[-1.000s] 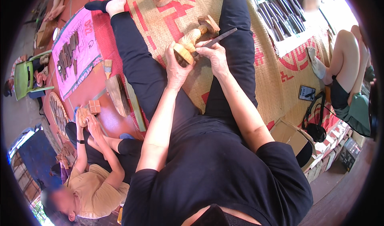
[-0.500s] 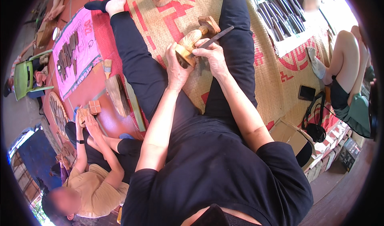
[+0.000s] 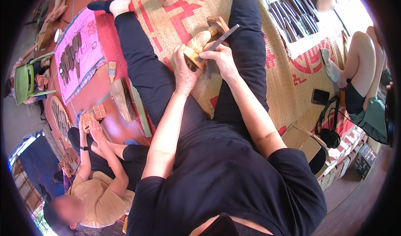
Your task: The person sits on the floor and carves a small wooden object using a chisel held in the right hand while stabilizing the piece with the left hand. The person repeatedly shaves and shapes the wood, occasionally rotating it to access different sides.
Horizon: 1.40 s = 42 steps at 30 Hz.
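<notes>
A light wooden carving [image 3: 199, 40] is between my legs, with a rounded, grooved middle and a flat block at its near end. My left hand [image 3: 184, 72] is closed around that near block. In my right hand [image 3: 222, 61] is a dark, flat metal chisel [image 3: 226, 36], pinched low down near the carving. Its long free end points away to the upper right, over my right thigh. My right fingers hide the end of the chisel at the wood, so I cannot tell exactly where it touches. A brown wooden block [image 3: 217, 24] shows at the carving's far end.
Many dark chisels [image 3: 292, 15] lie on a cloth at the far right; others rest on a pink cloth [image 3: 90, 31] at left. A mallet-like wood piece [image 3: 122, 98] and brush [image 3: 112, 69] lie left. A co-worker's hands [image 3: 95, 125] hold wood. A phone [image 3: 320, 96] lies right.
The chisel's free end has swung slightly to the left and up, tilting with my right fingers. My left hand and the carving stay almost in place.
</notes>
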### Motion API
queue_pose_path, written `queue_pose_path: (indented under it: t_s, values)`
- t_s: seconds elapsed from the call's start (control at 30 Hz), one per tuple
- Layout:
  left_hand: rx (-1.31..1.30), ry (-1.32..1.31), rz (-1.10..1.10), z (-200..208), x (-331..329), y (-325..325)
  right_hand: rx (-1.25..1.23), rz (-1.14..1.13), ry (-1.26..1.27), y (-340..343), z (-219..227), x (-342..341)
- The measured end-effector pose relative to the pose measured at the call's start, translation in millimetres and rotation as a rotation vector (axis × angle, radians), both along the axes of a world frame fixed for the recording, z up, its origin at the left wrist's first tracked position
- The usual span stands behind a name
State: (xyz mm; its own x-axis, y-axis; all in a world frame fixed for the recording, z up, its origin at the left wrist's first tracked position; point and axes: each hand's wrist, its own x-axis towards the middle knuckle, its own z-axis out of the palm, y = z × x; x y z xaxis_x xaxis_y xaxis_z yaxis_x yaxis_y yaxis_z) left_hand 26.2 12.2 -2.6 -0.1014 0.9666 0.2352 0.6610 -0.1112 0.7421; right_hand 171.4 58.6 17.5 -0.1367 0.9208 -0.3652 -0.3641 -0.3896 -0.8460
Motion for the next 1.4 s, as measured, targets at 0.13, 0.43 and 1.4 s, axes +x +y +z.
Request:
queue_pose_path:
  t_s: [0.13, 0.43, 1.4]
  values:
    - [0.044, 0.027, -0.013, 1, 1, 1, -0.043, -0.078, -0.012, 4, -16, 5]
    - [0.000, 0.019, -0.001, 4, 3, -1, -0.011, -0.026, -0.008, 2, 0, 0]
    - [0.033, 0.088, -0.034, 2, 4, -4, -0.023, -0.051, -0.046, 5, -2, 6]
